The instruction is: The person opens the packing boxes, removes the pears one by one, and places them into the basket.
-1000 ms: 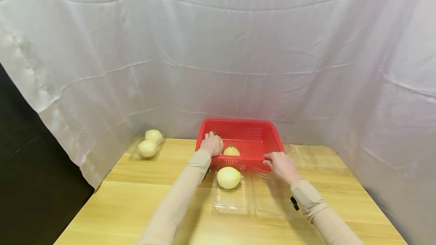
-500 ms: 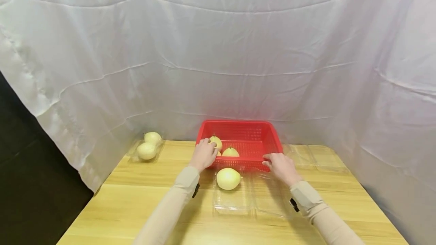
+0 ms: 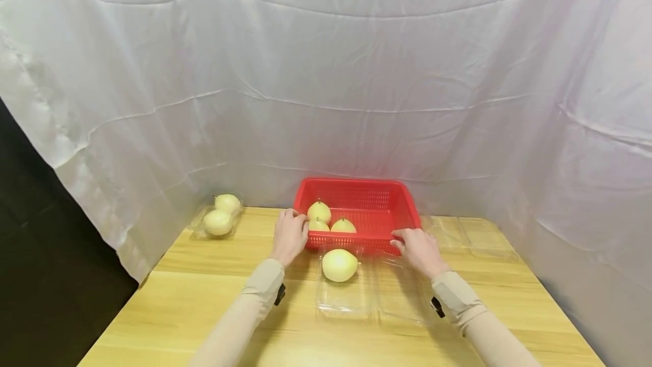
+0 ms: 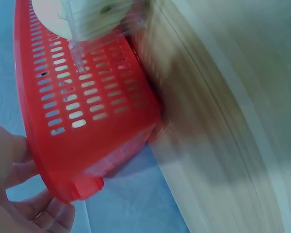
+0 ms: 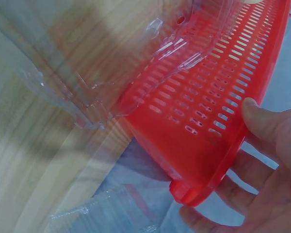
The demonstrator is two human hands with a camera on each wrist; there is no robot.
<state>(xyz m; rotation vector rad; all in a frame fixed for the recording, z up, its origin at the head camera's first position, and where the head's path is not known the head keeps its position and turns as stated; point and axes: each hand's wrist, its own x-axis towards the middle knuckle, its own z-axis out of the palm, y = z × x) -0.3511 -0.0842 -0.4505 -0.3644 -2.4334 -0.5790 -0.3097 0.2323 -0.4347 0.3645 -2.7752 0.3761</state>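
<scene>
A red plastic basket (image 3: 364, 240) stands at the back of the table, with three pale yellow pears (image 3: 319, 212) in its left part. My left hand (image 3: 290, 238) holds its left front corner; in the left wrist view, thumb and fingers (image 4: 31, 206) curl at the rim. At the right front, my right hand (image 3: 419, 251) grips the rim, its thumb (image 5: 259, 116) on the outer wall and its other fingers past the edge. Before the basket, another pear (image 3: 339, 265) lies in the left half of an opened clear plastic clamshell box (image 3: 346, 306).
At the back left stands a clear box (image 3: 200, 230) with two pears (image 3: 218, 222) in it. Another clear plastic box (image 3: 484, 237) lies opened at the back right. A pale curtain (image 3: 356, 72) hangs behind the wooden table (image 3: 168, 310).
My left hand has let go of a pear inside the basket and drawn back leftward to the basket's left rim. My right hand has stayed on the right front rim.
</scene>
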